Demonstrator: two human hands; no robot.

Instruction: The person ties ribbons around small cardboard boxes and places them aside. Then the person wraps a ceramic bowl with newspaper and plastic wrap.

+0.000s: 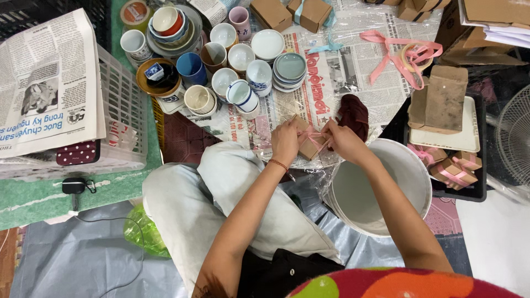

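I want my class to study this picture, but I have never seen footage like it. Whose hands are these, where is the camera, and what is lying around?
The camera sits on a person's head and looks down, so the arms are the wearer's own. The left hand and right hand hold a small brown box together and grip a pink ribbon that crosses it. Ahead, on newspaper, stand many ceramic cups and bowls. A white bucket stands by the right arm, beside a black tray of boxes with ribbon on. A white basket sits to the left.

Small brown box (307,144), pink ribbon (314,136) around it
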